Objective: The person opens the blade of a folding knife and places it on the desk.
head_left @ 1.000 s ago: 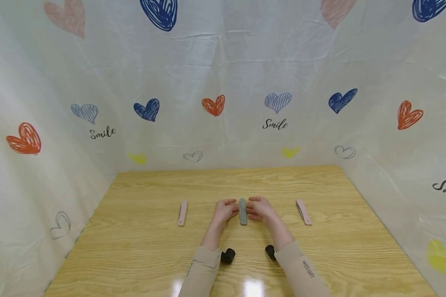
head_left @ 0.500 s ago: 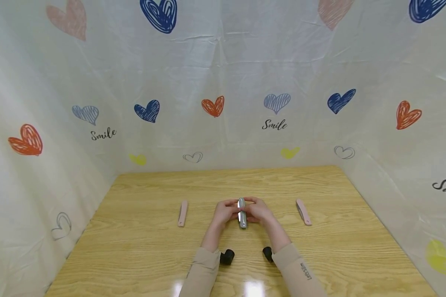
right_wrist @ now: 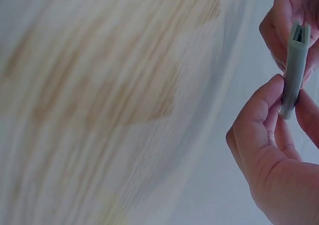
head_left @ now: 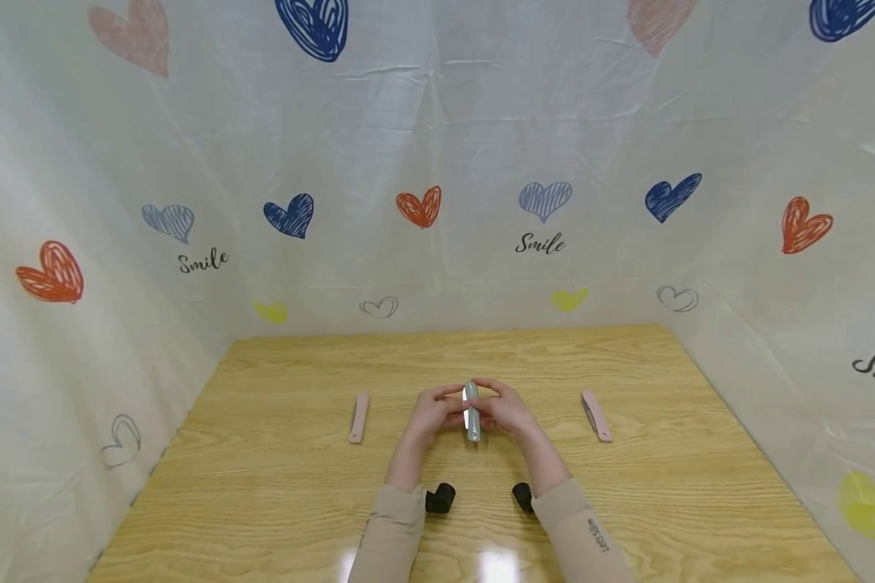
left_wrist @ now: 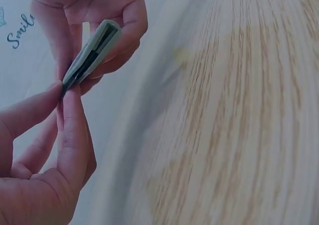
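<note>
A grey-green folding knife (head_left: 471, 423) is held upright between both hands, above the table. In the left wrist view, the left hand (left_wrist: 55, 155) pinches the knife near its lower end with thumb and fingers, and the handle's dark slot (left_wrist: 94, 55) faces that camera. From the other side, the right hand (right_wrist: 271, 145) pinches the handle between thumb and fingertips. The blade seems folded in, with a pale metal edge along the left side in the head view. Fingers partly cover the knife's middle.
Two pink folding knives lie on the wooden table (head_left: 277, 486): one pink knife (head_left: 359, 418) left of the hands, the other pink knife (head_left: 595, 415) to the right. Black wrist cameras (head_left: 441, 498) sit at the sleeves. A heart-printed curtain (head_left: 474, 146) surrounds the table's back and sides.
A second ago the green knife's broad side was towards the head camera. Both hands have since turned it to show its edge and raised it slightly. The pink knives have stayed in place.
</note>
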Demonstrator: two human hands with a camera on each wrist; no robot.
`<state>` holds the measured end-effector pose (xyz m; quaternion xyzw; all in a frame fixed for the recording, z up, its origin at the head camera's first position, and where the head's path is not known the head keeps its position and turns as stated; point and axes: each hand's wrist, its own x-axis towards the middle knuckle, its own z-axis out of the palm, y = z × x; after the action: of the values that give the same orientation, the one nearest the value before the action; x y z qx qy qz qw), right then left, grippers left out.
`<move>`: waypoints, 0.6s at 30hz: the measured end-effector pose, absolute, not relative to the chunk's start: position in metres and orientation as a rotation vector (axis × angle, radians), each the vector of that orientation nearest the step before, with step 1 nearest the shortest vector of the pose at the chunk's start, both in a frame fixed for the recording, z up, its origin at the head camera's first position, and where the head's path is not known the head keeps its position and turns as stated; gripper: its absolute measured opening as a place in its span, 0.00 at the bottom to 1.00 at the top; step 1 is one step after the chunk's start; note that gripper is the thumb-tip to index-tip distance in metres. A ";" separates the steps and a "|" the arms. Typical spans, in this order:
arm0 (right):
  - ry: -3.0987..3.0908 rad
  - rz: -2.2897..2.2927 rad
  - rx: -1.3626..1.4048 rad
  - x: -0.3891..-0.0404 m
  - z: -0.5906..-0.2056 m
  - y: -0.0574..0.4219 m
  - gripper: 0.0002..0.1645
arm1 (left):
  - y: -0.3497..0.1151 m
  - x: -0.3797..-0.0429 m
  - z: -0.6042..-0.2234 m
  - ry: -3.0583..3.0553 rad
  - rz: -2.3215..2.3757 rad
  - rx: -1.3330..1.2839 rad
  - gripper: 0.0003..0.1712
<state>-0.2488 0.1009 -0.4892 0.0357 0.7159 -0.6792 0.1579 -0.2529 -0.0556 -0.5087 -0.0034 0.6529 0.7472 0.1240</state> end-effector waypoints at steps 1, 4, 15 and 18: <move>2.047 -1.944 0.098 -0.248 -0.489 0.101 0.31 | -0.056 -0.253 -0.509 1.893 2.181 -0.007 0.25; 2.033 -1.956 0.085 -0.247 -0.488 0.101 0.31 | -0.058 -0.254 -0.512 1.838 2.200 -0.022 0.26; 1.994 -1.987 0.068 -0.246 -0.487 0.105 0.33 | -0.058 -0.250 -0.509 1.860 2.222 -0.036 0.25; 1.988 -1.983 0.059 -0.246 -0.487 0.106 0.34 | -0.057 -0.249 -0.508 1.880 2.216 -0.045 0.25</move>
<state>-0.2461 0.1057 -0.4871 0.0206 0.6980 -0.6964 0.1657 -0.2490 -0.0569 -0.5077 -0.0153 0.6425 0.7571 0.1172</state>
